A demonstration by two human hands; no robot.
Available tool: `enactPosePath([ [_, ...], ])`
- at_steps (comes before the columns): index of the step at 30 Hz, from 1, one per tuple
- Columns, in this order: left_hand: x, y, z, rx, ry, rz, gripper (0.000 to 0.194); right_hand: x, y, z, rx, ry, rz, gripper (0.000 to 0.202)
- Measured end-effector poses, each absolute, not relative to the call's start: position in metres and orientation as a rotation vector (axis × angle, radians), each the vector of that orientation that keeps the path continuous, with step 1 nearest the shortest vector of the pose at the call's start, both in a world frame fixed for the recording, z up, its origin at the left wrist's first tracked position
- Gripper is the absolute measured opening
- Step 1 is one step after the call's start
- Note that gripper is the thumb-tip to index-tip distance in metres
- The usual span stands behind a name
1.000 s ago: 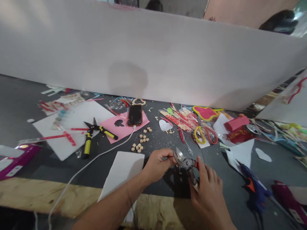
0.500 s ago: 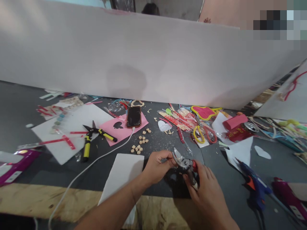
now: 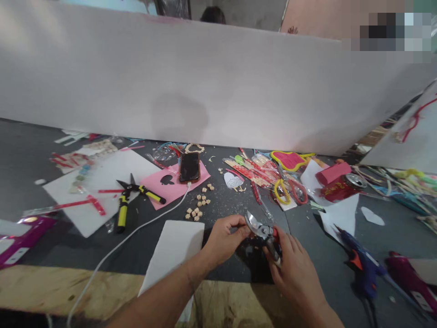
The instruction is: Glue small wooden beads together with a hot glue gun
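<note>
My right hand (image 3: 293, 259) is wrapped round the handles of a pair of pruning shears (image 3: 262, 230), whose blades point up and to the left. Just left of the blades, the thumb and fingers of my left hand (image 3: 227, 237) are pinched together. Whatever they hold at the jaws is too small to make out. Several small wooden pieces (image 3: 194, 213) lie in a loose trail beyond my left hand. Under my left forearm is a white foam board (image 3: 177, 241) with a rough edge.
Yellow-black pliers (image 3: 124, 200) lie on white paper at left, near a phone (image 3: 190, 167) with a white cable. Scissors (image 3: 282, 191), patterned sticks (image 3: 246, 169) and a red can (image 3: 341, 187) are beyond my right hand. A blue glue gun (image 3: 363, 264) lies at right. A white partition (image 3: 218, 86) stands behind.
The handles of the shears appear slightly closer together, and my right hand has shifted a little. My left hand keeps its pinch by the blades. The view has moved slightly.
</note>
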State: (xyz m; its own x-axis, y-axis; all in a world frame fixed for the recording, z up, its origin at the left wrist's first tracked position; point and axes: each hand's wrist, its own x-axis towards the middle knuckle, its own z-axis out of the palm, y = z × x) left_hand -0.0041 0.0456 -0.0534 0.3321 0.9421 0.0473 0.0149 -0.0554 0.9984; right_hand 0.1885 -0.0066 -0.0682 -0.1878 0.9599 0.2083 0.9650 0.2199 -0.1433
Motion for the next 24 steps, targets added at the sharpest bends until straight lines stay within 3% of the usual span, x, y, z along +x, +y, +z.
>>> enactPosePath([
  [9,-0.01,0.047,-0.049,1.477,0.875,0.92,0.035,0.188,-0.01,-0.067,-1.803,-2.278,-0.026,0.051],
  [18,-0.008,0.048,-0.056,1.309,0.8,0.854,0.04,0.196,-0.007,-0.067,-1.674,-2.276,0.023,0.038],
  [24,-0.006,0.049,-0.056,1.271,0.837,0.877,0.032,0.192,-0.011,-0.07,-1.752,-2.281,0.002,0.023],
])
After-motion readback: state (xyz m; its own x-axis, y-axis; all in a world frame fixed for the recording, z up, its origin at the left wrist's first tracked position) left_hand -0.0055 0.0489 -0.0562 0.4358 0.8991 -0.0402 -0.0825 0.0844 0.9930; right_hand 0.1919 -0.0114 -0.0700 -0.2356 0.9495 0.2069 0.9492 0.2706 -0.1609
